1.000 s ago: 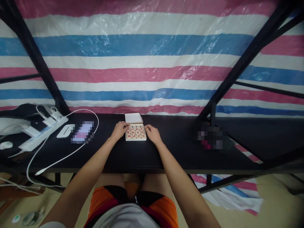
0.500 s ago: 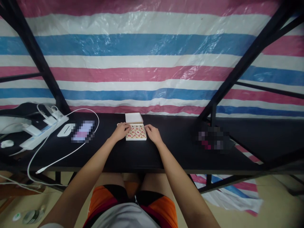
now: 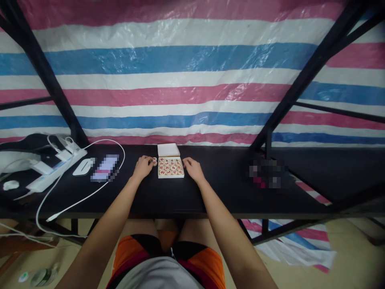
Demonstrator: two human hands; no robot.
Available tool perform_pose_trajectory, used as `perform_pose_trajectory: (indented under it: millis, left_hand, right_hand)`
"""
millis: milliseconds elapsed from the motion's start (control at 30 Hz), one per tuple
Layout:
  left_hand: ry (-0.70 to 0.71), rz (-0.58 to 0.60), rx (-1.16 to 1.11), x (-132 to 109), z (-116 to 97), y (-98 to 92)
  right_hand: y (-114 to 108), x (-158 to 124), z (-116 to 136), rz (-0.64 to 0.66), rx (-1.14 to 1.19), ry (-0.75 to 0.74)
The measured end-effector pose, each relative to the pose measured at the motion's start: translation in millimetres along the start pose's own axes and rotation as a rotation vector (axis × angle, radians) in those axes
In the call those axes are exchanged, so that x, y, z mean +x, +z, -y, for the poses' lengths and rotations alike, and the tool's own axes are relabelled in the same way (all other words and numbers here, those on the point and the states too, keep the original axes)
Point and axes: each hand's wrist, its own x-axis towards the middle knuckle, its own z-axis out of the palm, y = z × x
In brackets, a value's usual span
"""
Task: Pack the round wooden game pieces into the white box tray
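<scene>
A small white box [image 3: 171, 176] of Chinese chess pieces lies open on the black table, its round pieces set in rows with mostly red characters. Just left of the box, my left hand [image 3: 143, 165] is closed on a Chinese chess piece [image 3: 154, 161]; whether more than one is between the fingertips cannot be made out. My right hand [image 3: 193, 168] is at the opposite side, fingers bent and fingertips against the box's right edge. Behind the box lies its white lid [image 3: 168, 149].
To the left lie a blurred phone [image 3: 105, 167], a white flat device [image 3: 83, 167], a white cable [image 3: 81, 200] and a power strip [image 3: 51, 172] with chargers. A dark blurred object [image 3: 267, 172] sits at right. Black metal posts [image 3: 279, 96] and a striped plastic sheet [image 3: 180, 60] stand behind the table.
My left hand has moved left, off the box's upper left part, and a chess piece now shows at its fingertips. My right hand stays at the box's right edge.
</scene>
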Motion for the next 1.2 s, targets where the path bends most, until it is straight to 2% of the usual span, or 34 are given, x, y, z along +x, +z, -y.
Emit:
perform_pose_trajectory:
  millis: [400, 533, 600, 667, 733, 800, 867, 1000, 1100, 1200]
  left_hand:
    - [-0.105, -0.006, 0.189, -6, -1, -17.3]
    - [-0.095, -0.013, 0.192, -7, -2, -19.8]
    - [-0.068, -0.058, 0.143, -7, -6, -19.4]
    - [-0.006, -0.124, 0.029, -7, -12, -18.1]
    - [0.100, -0.161, -0.120, -6, -20, -16.2]
    - [0.213, -0.146, -0.245, -6, -28, -14.1]
    - [0.299, -0.115, -0.319, -7, -36, -12.0]
    - [0.424, -0.063, -0.388, -10, -44, -7.7]
    - [0.457, -0.053, -0.419, -11, -47, -4.8]
    - [0.449, -0.052, -0.468, -12, -49, -2.8]
  right_hand:
    - [0, 1, -2, -0.003, 0.031, 0.004]
    - [1, 0, -2, 0.024, 0.015, 0.014]
    - [1, 1, -2, -0.004, -0.009, -0.011]
    - [1, 1, 0, -0.106, -0.043, -0.081]
    - [1, 0, 3, -0.221, -0.057, -0.172]
    - [2, -3, 9, -0.255, -0.060, -0.275]
    - [3, -6, 17, -0.205, -0.079, -0.401]
    - [7, -13, 33, -0.024, -0.107, -0.599]
    - [9, -16, 39, 0.055, -0.090, -0.646]
    - [9, -18, 41, 0.071, -0.069, -0.644]
